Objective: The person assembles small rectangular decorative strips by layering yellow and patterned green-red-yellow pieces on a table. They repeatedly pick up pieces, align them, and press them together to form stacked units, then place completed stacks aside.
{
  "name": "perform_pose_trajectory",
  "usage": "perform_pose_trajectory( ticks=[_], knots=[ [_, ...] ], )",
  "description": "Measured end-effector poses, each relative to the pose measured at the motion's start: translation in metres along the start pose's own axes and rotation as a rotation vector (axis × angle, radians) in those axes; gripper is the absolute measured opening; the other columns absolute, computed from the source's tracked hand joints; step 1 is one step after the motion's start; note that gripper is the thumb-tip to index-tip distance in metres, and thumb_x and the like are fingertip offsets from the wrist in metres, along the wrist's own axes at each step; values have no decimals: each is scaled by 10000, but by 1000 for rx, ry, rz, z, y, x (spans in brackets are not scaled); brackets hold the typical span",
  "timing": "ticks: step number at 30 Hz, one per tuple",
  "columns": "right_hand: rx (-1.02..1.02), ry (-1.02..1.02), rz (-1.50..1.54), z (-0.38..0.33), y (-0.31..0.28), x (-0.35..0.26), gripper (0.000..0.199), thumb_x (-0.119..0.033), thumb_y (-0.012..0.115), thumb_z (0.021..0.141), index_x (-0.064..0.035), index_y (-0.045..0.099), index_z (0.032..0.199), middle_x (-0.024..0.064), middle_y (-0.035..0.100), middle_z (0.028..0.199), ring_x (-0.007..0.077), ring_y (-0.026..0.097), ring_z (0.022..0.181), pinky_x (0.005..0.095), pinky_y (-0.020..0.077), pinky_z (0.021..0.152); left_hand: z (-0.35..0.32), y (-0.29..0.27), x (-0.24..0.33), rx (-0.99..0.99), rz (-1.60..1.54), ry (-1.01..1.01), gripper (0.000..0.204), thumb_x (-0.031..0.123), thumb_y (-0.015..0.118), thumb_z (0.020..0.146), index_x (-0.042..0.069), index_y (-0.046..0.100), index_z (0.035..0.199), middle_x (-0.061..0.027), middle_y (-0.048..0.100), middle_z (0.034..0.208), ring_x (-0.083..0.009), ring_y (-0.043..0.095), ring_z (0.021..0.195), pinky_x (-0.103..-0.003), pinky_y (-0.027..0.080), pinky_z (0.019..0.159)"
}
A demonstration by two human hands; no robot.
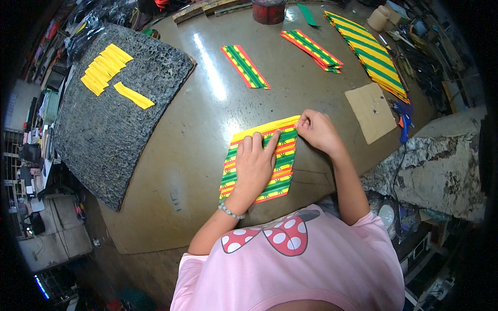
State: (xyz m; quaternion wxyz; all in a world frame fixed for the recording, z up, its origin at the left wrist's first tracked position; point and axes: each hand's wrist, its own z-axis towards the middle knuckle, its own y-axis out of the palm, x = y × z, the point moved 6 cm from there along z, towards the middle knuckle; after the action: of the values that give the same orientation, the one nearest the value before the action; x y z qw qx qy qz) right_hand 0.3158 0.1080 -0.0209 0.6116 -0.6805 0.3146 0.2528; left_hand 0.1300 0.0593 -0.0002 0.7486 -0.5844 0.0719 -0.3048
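The left hand [254, 165] presses, open, on a slanted, striped panel [284, 165]; the right hand [316, 130] pinches the flat yellow strip [267, 127] along its edge.

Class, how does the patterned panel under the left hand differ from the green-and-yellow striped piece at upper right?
The patterned panel has red bands and leaf shapes; the striped piece shows only green and yellow stripes. The left hand rests on the panel; neither hand touches the striped piece. Both lie on the table.

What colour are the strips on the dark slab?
The strips are yellow, clearest in the head view.
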Motion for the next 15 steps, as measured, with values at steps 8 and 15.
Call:
perform_pose_trajectory(
  ticks=[8,15],
  knots=[
    [446,-301,-465,-43,-1,-38,232,-54,648,801,-34,628,1031,109,633,1049,302,599,966,420,462,820,1,1,1,26,38,13,492,148,654,838,179,605,1327,-100,518,975,-260,506,893,-389,418,783],
    [378,-397,-470,-54,29,-30,326,-35,613,791,-44,645,1115,90,613,1157,274,570,1049,398,436,870,3,-5,-8,7,-98,-31,380,149,632,868,114,640,1247,-123,545,992,-288,531,924,-410,443,808]
  ],
)
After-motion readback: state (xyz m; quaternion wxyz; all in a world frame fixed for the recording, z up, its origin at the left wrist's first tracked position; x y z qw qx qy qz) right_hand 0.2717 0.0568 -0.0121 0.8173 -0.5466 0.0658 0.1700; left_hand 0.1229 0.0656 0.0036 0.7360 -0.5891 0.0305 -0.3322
